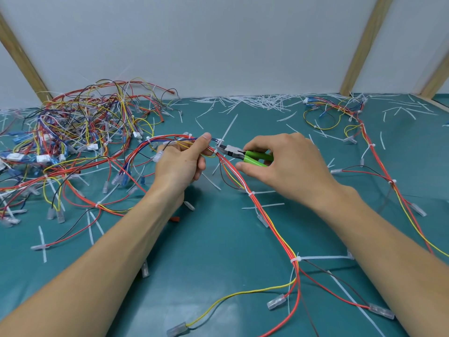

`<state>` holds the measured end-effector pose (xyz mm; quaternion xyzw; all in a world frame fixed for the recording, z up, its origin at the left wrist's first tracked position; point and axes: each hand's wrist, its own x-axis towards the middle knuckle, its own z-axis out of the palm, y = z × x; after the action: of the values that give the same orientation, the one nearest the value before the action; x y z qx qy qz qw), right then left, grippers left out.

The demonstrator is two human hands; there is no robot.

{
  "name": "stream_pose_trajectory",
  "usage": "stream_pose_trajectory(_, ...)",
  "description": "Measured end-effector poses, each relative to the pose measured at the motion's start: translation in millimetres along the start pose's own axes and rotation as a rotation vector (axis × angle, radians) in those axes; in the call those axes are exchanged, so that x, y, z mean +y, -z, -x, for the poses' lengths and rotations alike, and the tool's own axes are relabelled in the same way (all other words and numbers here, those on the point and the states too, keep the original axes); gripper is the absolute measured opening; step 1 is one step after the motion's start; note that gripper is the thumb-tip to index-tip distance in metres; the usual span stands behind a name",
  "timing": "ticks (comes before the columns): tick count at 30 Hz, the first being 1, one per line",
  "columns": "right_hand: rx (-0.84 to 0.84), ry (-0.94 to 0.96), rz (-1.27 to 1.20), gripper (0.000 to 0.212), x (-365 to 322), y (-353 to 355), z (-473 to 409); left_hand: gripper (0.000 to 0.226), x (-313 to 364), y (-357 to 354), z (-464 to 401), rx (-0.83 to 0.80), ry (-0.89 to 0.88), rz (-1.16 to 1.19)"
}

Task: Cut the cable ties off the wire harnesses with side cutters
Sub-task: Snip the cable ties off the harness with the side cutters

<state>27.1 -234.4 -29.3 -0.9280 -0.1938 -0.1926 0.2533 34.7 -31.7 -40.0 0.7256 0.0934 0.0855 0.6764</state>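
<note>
I have my left hand (181, 161) curled round the wire harness (257, 203), lifted off the mat. My right hand (286, 164) grips the side cutters (239, 153), whose tips point left, just at the cable tie (220, 143) between both hands.

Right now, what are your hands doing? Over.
Left hand grips harness. Right hand holds side cutters, tips at cable tie. Cut ties litter table.

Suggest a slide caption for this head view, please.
Left hand holds a wire harness while right hand brings green-handled side cutters to a cable tie.
</note>
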Motion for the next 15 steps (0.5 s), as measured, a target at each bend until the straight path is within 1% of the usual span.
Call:
stream_pose_trajectory(7,-0.045,0.001,0.025,0.025,-2.0,-2.0,0.6,0.036,-2.0,0.0,-1.4,0.007,-0.003,-0.006)
stream_pose_trajectory(15,-0.058,-0.034,0.030,0.024,-4.1,-1.0,0.5,0.037,-3.3,-0.2,-2.3,0.004,-0.018,-0.007)
